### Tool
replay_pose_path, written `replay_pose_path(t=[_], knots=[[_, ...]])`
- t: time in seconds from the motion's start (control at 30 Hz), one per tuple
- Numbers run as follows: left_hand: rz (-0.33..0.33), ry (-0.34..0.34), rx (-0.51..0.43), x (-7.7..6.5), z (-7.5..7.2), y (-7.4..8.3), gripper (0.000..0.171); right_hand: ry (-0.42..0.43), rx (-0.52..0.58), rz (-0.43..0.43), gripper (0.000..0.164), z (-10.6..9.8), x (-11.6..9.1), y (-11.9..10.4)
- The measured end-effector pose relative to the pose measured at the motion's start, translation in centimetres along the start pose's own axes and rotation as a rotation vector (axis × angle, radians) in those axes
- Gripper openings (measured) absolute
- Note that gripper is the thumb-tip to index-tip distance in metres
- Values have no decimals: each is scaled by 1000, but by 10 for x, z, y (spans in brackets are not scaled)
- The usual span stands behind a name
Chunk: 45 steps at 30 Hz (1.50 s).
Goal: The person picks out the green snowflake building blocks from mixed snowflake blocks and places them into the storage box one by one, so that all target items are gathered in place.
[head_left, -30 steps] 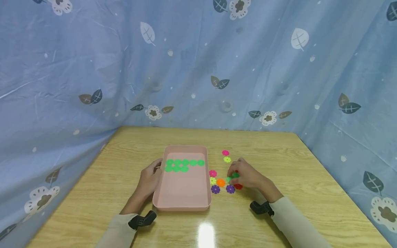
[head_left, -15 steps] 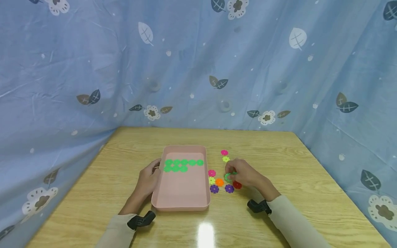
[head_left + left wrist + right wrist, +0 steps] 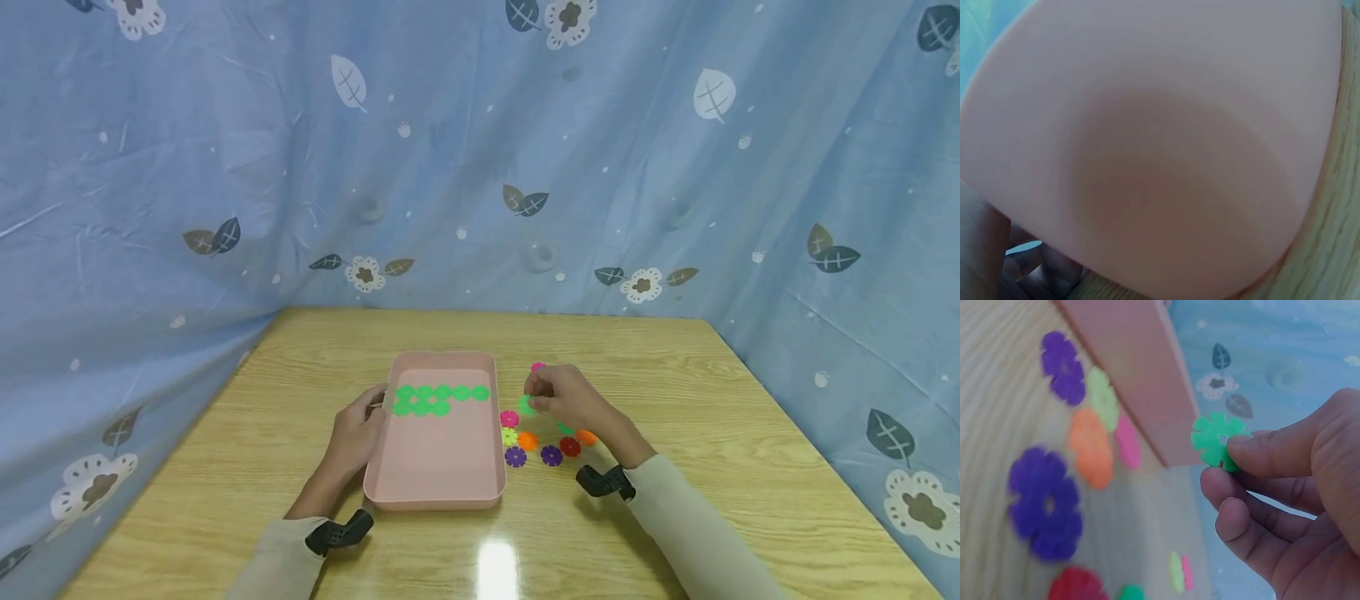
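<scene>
My left hand (image 3: pixel 357 435) grips the left side of a pink plastic tray (image 3: pixel 435 467); some of its fingers are hidden by the tray's wall. In the left wrist view, the tray's wall (image 3: pixel 1160 125) fills most of the picture, with curled fingers (image 3: pixel 1054 269) at its lower edge. My right hand (image 3: pixel 573 400) is above the table, right of the tray. Between thumb and finger it pinches a green flower-shaped plastic disc (image 3: pixel 1213 439). Several matching green discs (image 3: pixel 442 392) lie in two rows on the tray's floor, towards its far end.
Beside the tray's right wall lie loose flower discs: pink (image 3: pixel 509 419), yellow (image 3: pixel 510 437), orange (image 3: pixel 528 441), purple (image 3: pixel 551 456), red (image 3: pixel 570 447) and another green disc (image 3: pixel 566 429). Blue patterned curtain (image 3: pixel 450 167) surrounds the wooden table (image 3: pixel 637 350).
My right hand has lifted a green disc from the loose pieces and moved it up and left, closer to the tray. The left hand stays at the tray's side.
</scene>
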<state>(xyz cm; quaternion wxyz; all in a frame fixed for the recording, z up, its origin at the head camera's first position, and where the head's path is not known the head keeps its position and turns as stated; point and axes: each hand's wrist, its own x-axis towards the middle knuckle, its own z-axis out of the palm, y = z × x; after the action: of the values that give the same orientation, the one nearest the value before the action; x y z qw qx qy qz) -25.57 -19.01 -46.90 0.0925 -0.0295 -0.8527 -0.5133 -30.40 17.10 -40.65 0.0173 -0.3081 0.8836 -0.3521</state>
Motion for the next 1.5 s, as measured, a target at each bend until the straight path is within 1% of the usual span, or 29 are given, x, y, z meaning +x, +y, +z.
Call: replay_pose_path(t=[0.17, 0.23, 0.4, 0.5, 0.6, 0.77, 0.9, 1.0, 1.2, 1.33, 1.4, 1.5], knots=[[-4, 5, -6, 0, 0, 0, 50, 44, 93, 35, 3, 2, 14, -9], [-2, 5, -8, 0, 0, 0, 50, 62, 137, 36, 2, 4, 19, -13], [-7, 5, -7, -2, 0, 0, 50, 71, 208, -6, 9, 10, 31, -26], [-13, 4, -13, -2, 1, 0, 50, 85, 217, -13, 12, 14, 37, -33], [-16, 0, -17, -3, 1, 0, 51, 98, 220, 12, 12, 19, 44, -39], [-17, 8, -5, -4, 1, 0, 50, 103, 246, 77, 10, 29, 55, -45], [-16, -1, -11, -4, 1, 0, 50, 118, 265, 111, 9, 39, 61, -50], [-16, -6, -15, -4, 1, 0, 50, 132, 245, 132, 9, 48, 66, -52], [-19, -4, -20, -5, 2, -2, 51, 150, 144, 209, 9, 63, 75, -54], [-17, -1, -18, -6, 2, 0, 51, 122, 102, 251, 10, 68, 79, -56], [-10, 2, -14, -6, 2, 1, 51, 105, 54, 262, 11, 71, 81, -57], [2, 3, -12, -6, 2, 3, 51, 80, -34, 261, 21, 75, 84, -57]])
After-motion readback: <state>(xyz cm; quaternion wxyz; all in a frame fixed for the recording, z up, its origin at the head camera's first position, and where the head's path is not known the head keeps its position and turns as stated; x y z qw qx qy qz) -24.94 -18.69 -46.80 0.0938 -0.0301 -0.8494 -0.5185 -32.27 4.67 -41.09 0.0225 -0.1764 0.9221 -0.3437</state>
